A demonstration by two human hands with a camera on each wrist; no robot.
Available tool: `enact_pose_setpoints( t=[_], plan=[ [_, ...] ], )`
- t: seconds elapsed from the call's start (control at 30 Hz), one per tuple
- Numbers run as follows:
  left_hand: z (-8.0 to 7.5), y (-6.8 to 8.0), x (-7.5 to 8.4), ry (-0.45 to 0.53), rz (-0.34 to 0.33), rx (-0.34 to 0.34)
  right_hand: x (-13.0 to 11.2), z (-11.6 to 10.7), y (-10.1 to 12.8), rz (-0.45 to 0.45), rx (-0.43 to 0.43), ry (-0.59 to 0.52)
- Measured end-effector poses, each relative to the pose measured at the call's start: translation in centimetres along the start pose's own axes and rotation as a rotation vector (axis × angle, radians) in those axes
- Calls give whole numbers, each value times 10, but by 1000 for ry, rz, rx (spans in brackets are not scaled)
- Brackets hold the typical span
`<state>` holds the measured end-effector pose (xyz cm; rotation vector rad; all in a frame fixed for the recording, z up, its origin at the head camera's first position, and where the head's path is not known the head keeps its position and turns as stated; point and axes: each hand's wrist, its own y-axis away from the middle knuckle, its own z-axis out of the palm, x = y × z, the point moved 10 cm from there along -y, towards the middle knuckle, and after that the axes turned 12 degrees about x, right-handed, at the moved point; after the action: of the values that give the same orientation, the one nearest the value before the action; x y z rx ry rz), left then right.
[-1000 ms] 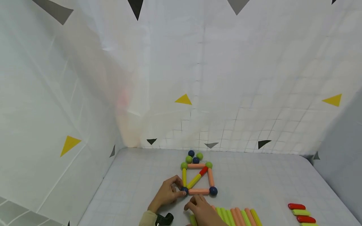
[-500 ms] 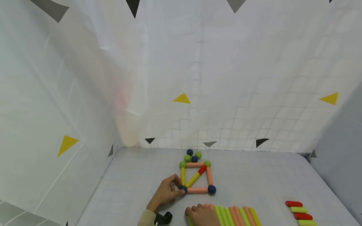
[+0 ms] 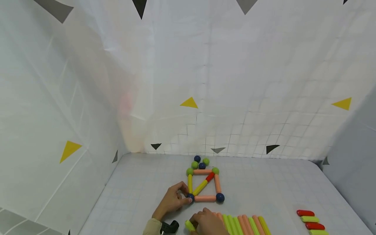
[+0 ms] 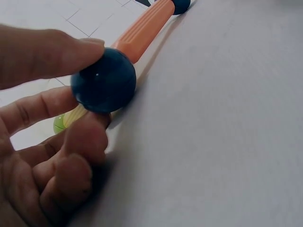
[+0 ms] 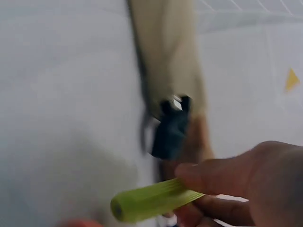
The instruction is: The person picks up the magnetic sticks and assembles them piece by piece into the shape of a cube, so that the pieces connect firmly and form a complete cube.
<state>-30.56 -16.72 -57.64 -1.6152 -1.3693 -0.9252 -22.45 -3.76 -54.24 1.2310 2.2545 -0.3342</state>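
My left hand (image 3: 172, 199) pinches a dark blue ball (image 4: 106, 82) between thumb and fingers. This ball is the near left corner of a flat square of rods and balls. Orange rods (image 3: 205, 198) and a yellow rod (image 3: 190, 183) form its sides, and a yellow and red diagonal (image 3: 201, 188) crosses it. Green balls (image 3: 215, 170) sit at the far corners, another blue ball (image 3: 220, 197) at the near right. Just below the square, my right hand (image 3: 208, 222) holds a yellow-green rod (image 5: 149, 201) between thumb and fingers, one end jutting out to the left.
A row of orange, yellow-green and yellow rods (image 3: 246, 224) lies right of my right hand, partly covered by it. Red rods (image 3: 315, 226) and yellow-green ones (image 3: 307, 219) are stacked farther right. Several loose balls (image 3: 195, 164) touch the square's far side. White sheet walls (image 3: 235, 81) stand behind.
My right hand went down to the left end of the rod row and has picked up a yellow-green rod, now tilted out to the left. The left hand has kept its pinch on the ball.
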Motion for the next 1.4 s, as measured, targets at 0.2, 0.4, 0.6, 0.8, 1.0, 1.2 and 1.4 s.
enact_pose_setpoints(
  t=[0.2, 0.4, 0.6, 0.8, 1.0, 1.2, 1.4],
  plan=[
    [-1, -1, -3, 10, 7, -3, -5, -62, -6, -70, 341, -234],
    [1, -1, -5, 26, 18, 8, -8, -103, -10, -119, 732, -174],
    [1, 0, -1, 39, 18, 6, -9, -110, -21, -193, 880, -113],
    [3, 0, 2, 65, 11, -1, 1, -94, -43, -145, 799, -137],
    [3, 1, 2, 72, 40, -7, 10, -78, -52, -119, 741, -95],
    [2, 1, 1, 67, 44, -3, 12, -75, -55, -121, 740, -152],
    [1, 3, -1, 67, 28, -2, 13, -73, -56, -135, 750, -231]
  ],
)
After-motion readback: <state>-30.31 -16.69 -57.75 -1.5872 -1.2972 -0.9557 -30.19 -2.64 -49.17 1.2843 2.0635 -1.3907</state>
